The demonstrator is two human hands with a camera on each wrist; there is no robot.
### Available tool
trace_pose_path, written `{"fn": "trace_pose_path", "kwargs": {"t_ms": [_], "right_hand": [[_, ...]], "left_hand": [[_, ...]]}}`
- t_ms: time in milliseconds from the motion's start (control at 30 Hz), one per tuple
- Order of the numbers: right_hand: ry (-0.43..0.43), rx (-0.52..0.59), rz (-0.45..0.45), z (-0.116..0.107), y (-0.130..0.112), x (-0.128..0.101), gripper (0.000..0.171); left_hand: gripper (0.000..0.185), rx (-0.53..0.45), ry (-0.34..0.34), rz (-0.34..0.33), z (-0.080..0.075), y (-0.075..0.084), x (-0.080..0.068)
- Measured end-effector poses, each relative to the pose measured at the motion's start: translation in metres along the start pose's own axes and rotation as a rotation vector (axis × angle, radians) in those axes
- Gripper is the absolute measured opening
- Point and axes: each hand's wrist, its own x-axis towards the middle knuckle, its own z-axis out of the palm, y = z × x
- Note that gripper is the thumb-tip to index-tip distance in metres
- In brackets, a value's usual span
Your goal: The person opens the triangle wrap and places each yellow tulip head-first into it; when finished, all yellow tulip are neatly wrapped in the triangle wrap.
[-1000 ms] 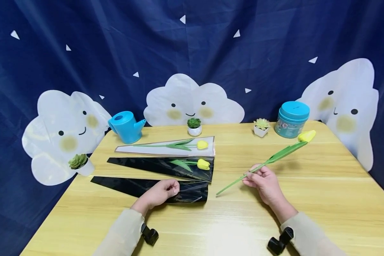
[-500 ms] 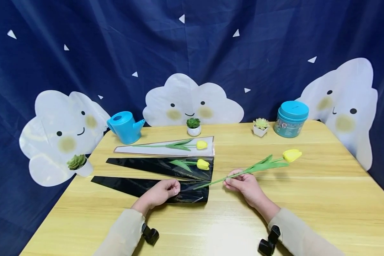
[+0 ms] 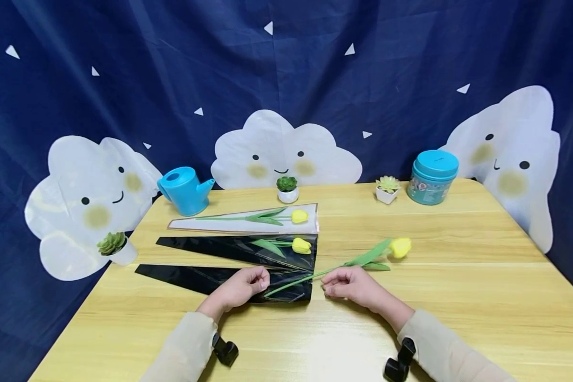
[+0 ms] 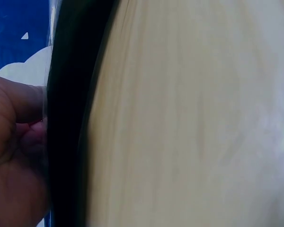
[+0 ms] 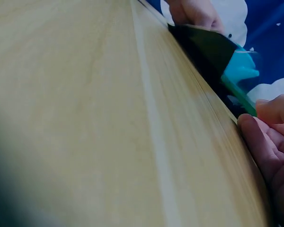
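My left hand (image 3: 241, 286) pinches the clear upper film of the nearest black flower sleeve (image 3: 186, 276); the film's edge shows between thumb and fingers in the left wrist view. My right hand (image 3: 355, 288) pinches the green stem of a yellow tulip (image 3: 369, 255) just outside the sleeve's wide right end. The lower stem reaches through that mouth, its tip near my left fingers. The bloom and leaves stay outside, to the right. In the right wrist view, thumb and fingertips hold the stem (image 5: 241, 96) at the sleeve's opening.
Behind lie another black sleeve (image 3: 196, 245) and a white sleeve (image 3: 210, 224), each with a yellow tulip. A blue watering can (image 3: 186, 192), small potted succulents (image 3: 287, 191) and a turquoise tin (image 3: 432, 178) stand along the wooden table's far and left edges.
My right hand has moved left and toward me with the tulip, bringing its stem from outside the nearest black sleeve into the mouth. My left hand has kept its hold on the film.
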Motion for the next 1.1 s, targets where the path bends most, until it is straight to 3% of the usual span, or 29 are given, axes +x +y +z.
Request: {"fn": "trace_pose_path", "kwargs": {"t_ms": [400, 600, 1100], "right_hand": [[0.018, -0.076, -0.027, -0.010, -0.011, -0.003, 0.028], [0.085, -0.242, -0.102, -0.029, -0.018, -0.001, 0.026], [0.207, -0.481, -0.171, -0.068, -0.016, 0.000, 0.024]], "left_hand": [[0.011, 0.024, 0.010, 0.010, 0.002, 0.003, -0.001], [0.011, 0.079, 0.026, 0.011, 0.004, 0.004, -0.001], [0.011, 0.011, 0.011, 0.034, 0.003, -0.003, -0.001]]}}
